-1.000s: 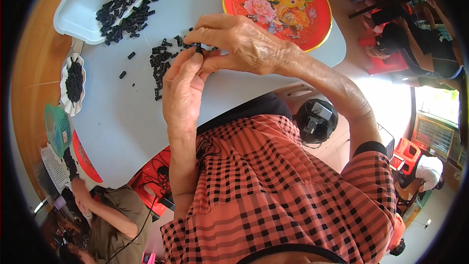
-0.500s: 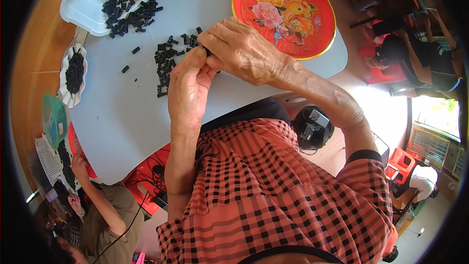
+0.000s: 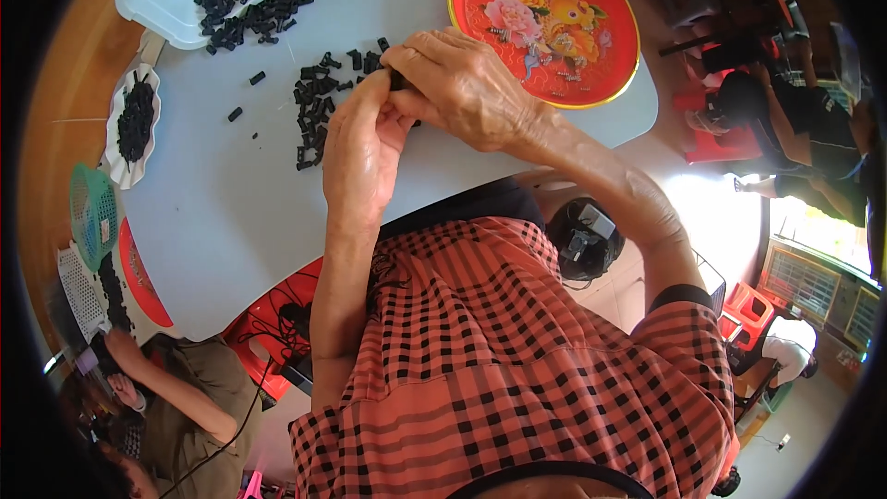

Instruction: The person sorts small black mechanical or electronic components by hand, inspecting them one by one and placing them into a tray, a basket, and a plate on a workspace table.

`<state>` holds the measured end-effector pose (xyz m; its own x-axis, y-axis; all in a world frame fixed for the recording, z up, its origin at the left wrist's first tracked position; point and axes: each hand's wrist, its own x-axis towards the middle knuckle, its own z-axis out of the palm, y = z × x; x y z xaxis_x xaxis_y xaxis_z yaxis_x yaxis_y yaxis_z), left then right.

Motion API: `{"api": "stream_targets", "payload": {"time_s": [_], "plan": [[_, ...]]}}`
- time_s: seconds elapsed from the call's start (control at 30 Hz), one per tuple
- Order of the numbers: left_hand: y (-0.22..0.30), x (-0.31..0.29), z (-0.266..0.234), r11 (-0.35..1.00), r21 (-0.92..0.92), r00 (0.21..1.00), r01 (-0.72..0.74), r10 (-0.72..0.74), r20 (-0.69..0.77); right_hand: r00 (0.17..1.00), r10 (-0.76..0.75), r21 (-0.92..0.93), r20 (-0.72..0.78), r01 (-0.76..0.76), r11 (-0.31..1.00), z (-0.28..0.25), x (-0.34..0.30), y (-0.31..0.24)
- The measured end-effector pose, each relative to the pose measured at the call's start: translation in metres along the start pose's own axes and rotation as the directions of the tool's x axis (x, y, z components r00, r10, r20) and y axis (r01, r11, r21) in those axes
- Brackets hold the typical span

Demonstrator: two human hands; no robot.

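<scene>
Fingertip work, I judge: left hand (image 3: 358, 140) and right hand (image 3: 469, 91) pinch one black plastic part (image 3: 399, 80); next move calls for steady grips.

grey table (image 3: 222, 240) | black parts (image 3: 319, 111) | red floral tray (image 3: 605, 69) | white tub (image 3: 157, 2)

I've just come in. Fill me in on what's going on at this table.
The person's left hand and right hand meet above the table, fingertips around a small black piece that they mostly hide. A loose cluster of black pieces lies just beside the left hand. More lie in and beside the white tub, and thin black ones fill the wavy white dish.
</scene>
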<state>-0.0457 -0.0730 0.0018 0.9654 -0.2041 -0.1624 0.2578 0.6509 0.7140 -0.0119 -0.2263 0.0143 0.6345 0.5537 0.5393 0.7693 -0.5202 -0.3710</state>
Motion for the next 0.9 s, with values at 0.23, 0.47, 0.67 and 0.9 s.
{"api": "stream_targets", "payload": {"time_s": [0.23,0.47,0.67,0.9], "plan": [[0.017,-0.015,-0.028,0.97,0.163,0.978,-0.182,0.195,-0.073,0.965,0.084,-0.073,-0.25,-0.106,0.992,-0.078,0.097,0.047],[0.014,-0.014,-0.017,0.96,0.198,0.971,-0.197,0.219,-0.096,0.978,-0.178,-0.168,-0.113,0.158,0.973,-0.056,0.083,0.06],[0.012,-0.02,-0.016,0.943,0.25,0.964,-0.221,0.251,-0.093,0.938,0.162,-0.091,0.307,-0.141,0.986,0.002,0.055,0.037],[0.016,-0.019,-0.004,0.726,0.655,0.945,-0.208,0.322,-0.057,0.96,0.141,0.032,0.24,-0.153,0.988,0.011,0.046,0.044]]}}
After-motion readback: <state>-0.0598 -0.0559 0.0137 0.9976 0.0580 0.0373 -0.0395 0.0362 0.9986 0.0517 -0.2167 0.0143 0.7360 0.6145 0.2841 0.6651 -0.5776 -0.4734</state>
